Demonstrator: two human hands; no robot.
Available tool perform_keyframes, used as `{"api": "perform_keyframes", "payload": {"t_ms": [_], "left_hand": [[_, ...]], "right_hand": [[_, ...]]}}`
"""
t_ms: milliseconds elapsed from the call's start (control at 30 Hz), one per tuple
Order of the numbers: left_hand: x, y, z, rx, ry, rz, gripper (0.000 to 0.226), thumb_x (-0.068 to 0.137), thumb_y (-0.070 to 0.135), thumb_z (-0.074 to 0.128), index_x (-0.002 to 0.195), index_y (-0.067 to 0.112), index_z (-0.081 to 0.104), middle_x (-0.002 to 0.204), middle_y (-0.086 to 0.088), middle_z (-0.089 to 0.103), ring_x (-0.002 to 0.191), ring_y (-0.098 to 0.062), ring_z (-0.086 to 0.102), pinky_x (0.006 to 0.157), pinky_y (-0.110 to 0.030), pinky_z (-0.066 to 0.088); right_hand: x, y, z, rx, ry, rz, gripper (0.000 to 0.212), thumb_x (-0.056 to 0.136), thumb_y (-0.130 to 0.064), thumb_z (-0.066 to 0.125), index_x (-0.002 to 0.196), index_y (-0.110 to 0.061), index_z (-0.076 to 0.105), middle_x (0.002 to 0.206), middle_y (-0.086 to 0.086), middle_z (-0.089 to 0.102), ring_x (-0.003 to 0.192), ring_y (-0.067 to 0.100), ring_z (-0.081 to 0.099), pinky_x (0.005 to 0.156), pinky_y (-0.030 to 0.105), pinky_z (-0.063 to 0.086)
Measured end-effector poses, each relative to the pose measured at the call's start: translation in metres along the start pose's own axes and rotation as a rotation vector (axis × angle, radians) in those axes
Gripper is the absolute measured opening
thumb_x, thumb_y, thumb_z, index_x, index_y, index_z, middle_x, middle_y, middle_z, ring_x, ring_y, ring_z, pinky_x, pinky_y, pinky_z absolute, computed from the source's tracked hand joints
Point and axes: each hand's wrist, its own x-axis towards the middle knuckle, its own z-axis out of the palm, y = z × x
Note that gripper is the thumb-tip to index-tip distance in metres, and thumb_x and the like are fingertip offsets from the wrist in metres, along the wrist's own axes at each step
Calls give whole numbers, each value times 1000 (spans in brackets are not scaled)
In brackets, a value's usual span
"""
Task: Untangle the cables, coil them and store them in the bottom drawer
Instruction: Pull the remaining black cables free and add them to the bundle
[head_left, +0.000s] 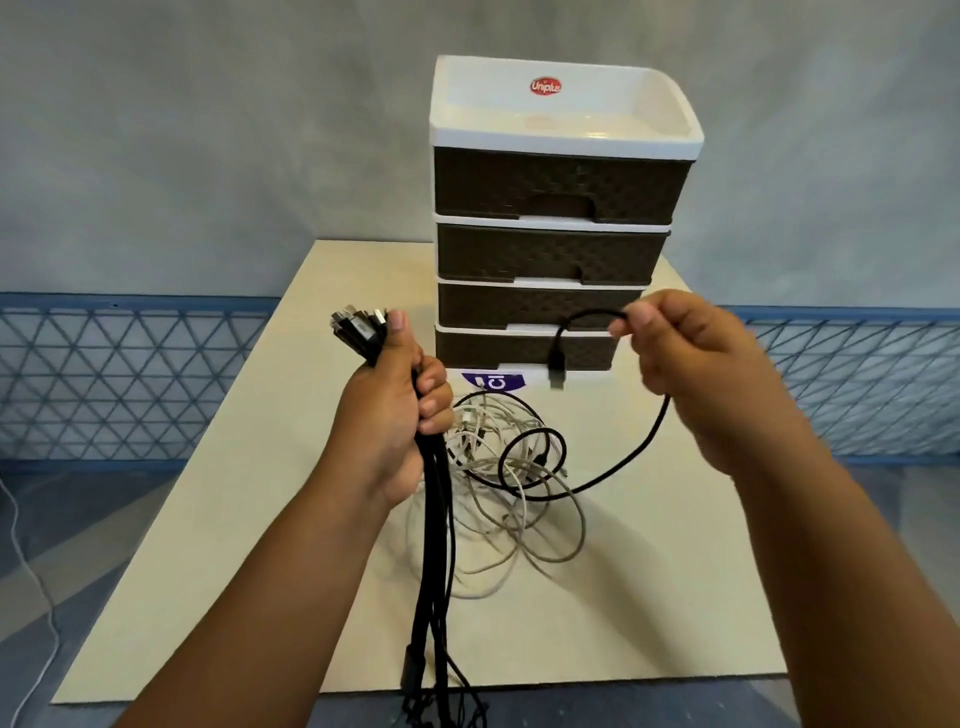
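Observation:
My left hand (397, 415) grips a bundle of black cables (434, 545); their plugs stick out above my fist and the rest hangs down past the table's near edge. My right hand (691, 364) pinches a single black cable (631, 457) near its USB plug, which dangles in front of the bottom drawer (493, 348). That cable loops down into a tangle of white cables (511, 499) lying on the table. All drawers of the brown and white drawer unit (556, 208) are closed.
The drawer unit stands at the far middle of a beige table top (208, 545). A purple label (493, 382) lies in front of it. A blue lattice fence (104, 374) runs behind the table. A thin white wire (31, 571) lies on the floor at left.

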Motion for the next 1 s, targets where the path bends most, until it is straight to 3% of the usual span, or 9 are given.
{"api": "perform_keyframes", "payload": {"t_ms": [167, 300, 533, 667, 867, 1000], "left_hand": [[0, -1, -3, -1, -30, -35, 41, 97, 51, 45, 70, 21, 41, 53, 6, 25, 42, -4, 21, 38, -16, 14], [-1, -6, 2, 52, -34, -55, 43, 97, 53, 44, 67, 22, 38, 50, 7, 23, 39, -3, 18, 36, -16, 12], [2, -15, 3, 44, -44, -108, 45, 98, 53, 44, 65, 23, 39, 48, 9, 24, 37, -3, 18, 33, -15, 14], [1, -17, 3, 42, -58, -127, 45, 98, 52, 44, 64, 23, 37, 48, 8, 23, 37, -3, 18, 33, -14, 14], [-3, -17, 3, 48, -46, -136, 44, 99, 50, 45, 66, 22, 38, 48, 8, 23, 37, -3, 18, 34, -15, 13], [-5, -16, 0, 41, -40, -135, 44, 98, 51, 46, 65, 22, 38, 49, 8, 23, 38, -4, 18, 34, -15, 13]], "right_hand": [[-25, 61, -40, 320, 131, 283, 28, 105, -18, 40, 91, -14, 65, 59, -6, 40, 52, 9, 32, 53, 25, 32], [-56, 101, -52, 334, 98, 423, 26, 104, -12, 39, 97, -7, 64, 61, -2, 32, 57, 13, 24, 53, 26, 25], [-82, 109, -45, 249, 56, 412, 29, 95, -28, 52, 101, -5, 69, 62, 1, 31, 60, 15, 29, 64, 32, 30], [-85, 108, -45, 172, 41, 410, 24, 102, -16, 46, 97, -4, 66, 68, 2, 48, 69, 18, 44, 75, 34, 43], [-86, 104, -57, 233, 147, 481, 28, 103, -19, 45, 100, -5, 69, 66, 3, 35, 63, 19, 32, 69, 36, 40], [-91, 108, -63, 280, 118, 519, 25, 101, -16, 46, 97, -1, 66, 64, 4, 44, 64, 20, 48, 69, 33, 51]]}}
